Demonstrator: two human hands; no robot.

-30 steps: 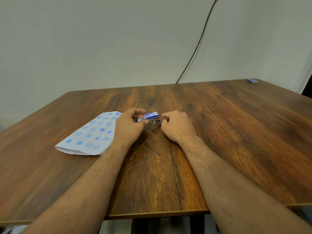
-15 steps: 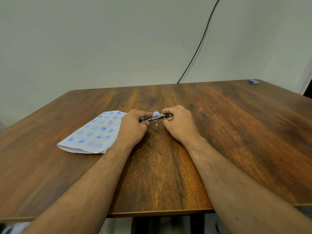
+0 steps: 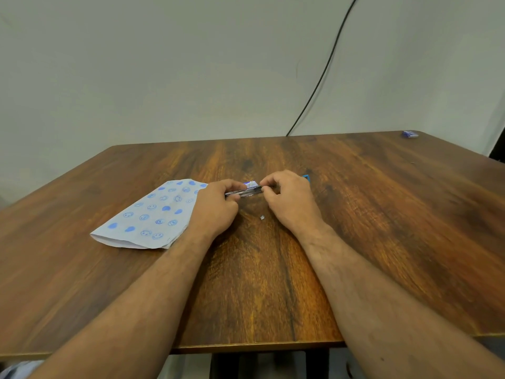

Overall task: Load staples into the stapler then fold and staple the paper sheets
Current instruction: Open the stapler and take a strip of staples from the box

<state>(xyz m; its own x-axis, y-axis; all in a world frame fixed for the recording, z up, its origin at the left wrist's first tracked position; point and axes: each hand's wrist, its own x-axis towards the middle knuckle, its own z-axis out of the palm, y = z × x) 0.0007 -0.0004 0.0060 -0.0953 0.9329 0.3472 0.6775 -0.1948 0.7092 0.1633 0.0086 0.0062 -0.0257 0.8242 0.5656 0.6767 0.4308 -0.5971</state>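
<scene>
I hold the stapler (image 3: 243, 191) just above the middle of the table (image 3: 382, 214), my left hand (image 3: 216, 207) curled round one end and my right hand (image 3: 289, 199) pinching the other. The folded paper (image 3: 153, 214) lies flat beside my left wrist; a small metal bit (image 3: 262, 217) lies under my hands.

Paper sheets (image 3: 153, 214) lie left of the stapler (image 3: 243, 191) on the table (image 3: 382, 214).

I count 2 hands: left hand (image 3: 216, 207), right hand (image 3: 291, 199). 1 stapler (image 3: 243, 191) between them. 1 folded paper (image 3: 153, 214) left of the left hand. 2 small blue boxes: one (image 3: 251, 184) just behind the stapler, one (image 3: 410, 134) far right. 1 tiny metal bit (image 3: 262, 217) near the right hand.
</scene>
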